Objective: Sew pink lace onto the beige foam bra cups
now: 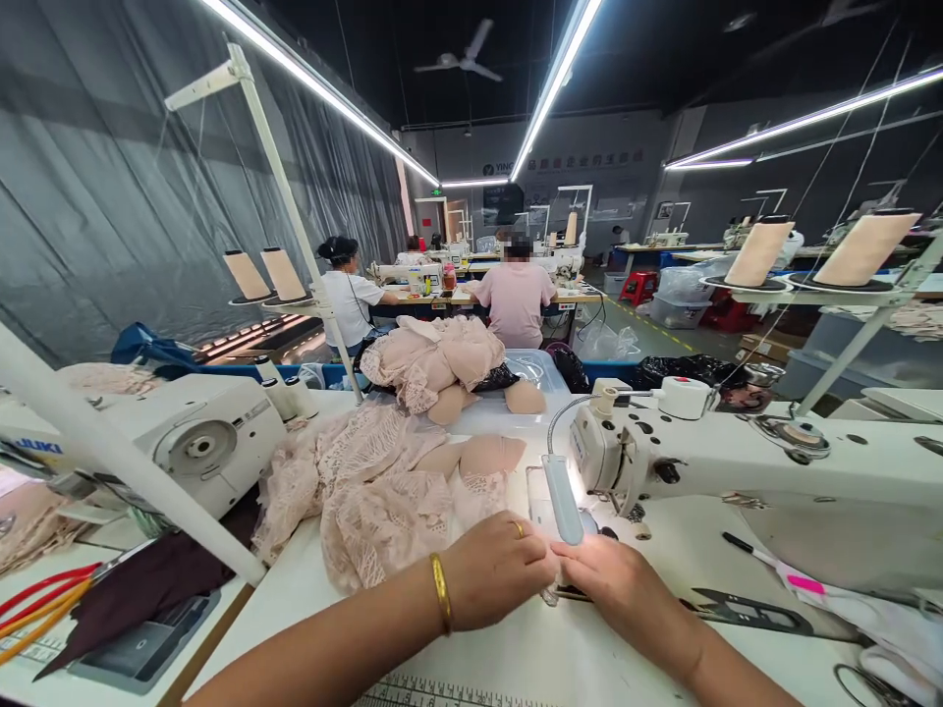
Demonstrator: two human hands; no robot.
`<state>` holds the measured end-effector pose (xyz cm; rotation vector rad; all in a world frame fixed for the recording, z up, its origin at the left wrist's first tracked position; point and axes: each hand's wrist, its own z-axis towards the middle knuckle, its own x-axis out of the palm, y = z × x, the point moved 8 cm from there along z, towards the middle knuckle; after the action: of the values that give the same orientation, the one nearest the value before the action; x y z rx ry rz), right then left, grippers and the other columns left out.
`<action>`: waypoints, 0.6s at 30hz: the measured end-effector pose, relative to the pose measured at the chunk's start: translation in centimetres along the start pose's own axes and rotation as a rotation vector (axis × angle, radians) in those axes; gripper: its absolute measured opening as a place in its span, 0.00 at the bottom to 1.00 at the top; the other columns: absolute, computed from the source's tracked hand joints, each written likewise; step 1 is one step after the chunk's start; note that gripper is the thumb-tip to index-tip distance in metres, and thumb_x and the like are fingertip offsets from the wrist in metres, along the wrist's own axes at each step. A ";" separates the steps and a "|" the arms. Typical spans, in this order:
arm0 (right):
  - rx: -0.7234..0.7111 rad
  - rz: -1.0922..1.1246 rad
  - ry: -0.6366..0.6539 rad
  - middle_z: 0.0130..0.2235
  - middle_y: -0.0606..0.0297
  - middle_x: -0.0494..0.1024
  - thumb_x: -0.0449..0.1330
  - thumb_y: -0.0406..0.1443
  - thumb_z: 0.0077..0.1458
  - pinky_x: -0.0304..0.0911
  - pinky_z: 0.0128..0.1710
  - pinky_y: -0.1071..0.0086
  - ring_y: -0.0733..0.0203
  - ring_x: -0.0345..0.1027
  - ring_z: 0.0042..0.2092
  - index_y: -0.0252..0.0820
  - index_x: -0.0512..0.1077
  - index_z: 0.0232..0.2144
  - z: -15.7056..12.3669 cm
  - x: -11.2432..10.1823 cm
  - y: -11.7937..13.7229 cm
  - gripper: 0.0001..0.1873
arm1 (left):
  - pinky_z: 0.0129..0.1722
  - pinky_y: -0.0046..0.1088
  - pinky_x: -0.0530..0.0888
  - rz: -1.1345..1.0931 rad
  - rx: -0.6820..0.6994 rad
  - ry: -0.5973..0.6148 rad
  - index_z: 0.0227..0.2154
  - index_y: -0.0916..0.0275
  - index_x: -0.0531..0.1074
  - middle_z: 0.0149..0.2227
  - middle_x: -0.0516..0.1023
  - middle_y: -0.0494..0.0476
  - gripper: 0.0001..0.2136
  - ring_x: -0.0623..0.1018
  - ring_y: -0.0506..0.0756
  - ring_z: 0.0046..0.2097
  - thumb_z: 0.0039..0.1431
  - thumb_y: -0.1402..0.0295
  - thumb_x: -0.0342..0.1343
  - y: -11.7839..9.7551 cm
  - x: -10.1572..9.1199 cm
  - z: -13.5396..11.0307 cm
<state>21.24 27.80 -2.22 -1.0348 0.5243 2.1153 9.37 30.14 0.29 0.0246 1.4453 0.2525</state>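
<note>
My left hand, with a gold bangle and a ring, is closed on the edge of a beige lace bra with moulded cups. My right hand meets it fingertip to fingertip, pinching the same fabric; a small bit of it pokes out below the fingers. Both hands are just in front of the white sewing machine's needle area, which the grey clip-on lamp partly hides. More beige lace is heaped to the left of the bra.
Black thread snips lie right of my right hand. A ruler strip runs along the front edge. Further pieces pile on a clear plastic bin behind the table. Another machine stands left. Two people sit ahead at other machines.
</note>
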 end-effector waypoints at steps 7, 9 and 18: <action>0.042 0.039 0.122 0.36 0.63 0.78 0.47 0.22 0.65 0.59 0.31 0.69 0.57 0.66 0.37 0.46 0.74 0.47 -0.6 -0.6 -1.7 0.22 | 0.31 0.34 0.67 -0.057 -0.154 0.004 0.29 0.61 0.68 0.34 0.75 0.55 0.08 0.73 0.55 0.32 0.64 0.70 0.59 2.2 3.4 1.9; 0.042 0.054 0.165 0.38 0.62 0.77 0.47 0.22 0.63 0.59 0.31 0.69 0.57 0.66 0.38 0.48 0.73 0.53 -0.7 -0.9 -1.5 0.26 | 0.38 0.36 0.70 -0.070 -0.147 -0.089 0.29 0.61 0.67 0.37 0.75 0.56 0.09 0.75 0.57 0.39 0.66 0.70 0.58 2.0 2.9 1.6; 0.129 0.154 0.246 0.33 0.64 0.72 0.48 0.26 0.65 0.58 0.29 0.70 0.58 0.66 0.35 0.50 0.75 0.42 -0.9 -1.4 -2.5 0.19 | 0.39 0.37 0.67 -0.071 -0.143 -0.131 0.35 0.61 0.68 0.38 0.74 0.56 0.05 0.71 0.57 0.39 0.67 0.68 0.57 2.0 3.1 1.8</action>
<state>24.16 28.31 -1.80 -1.2206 0.8733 2.0651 11.17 32.90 -2.19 -0.1245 1.2928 0.2908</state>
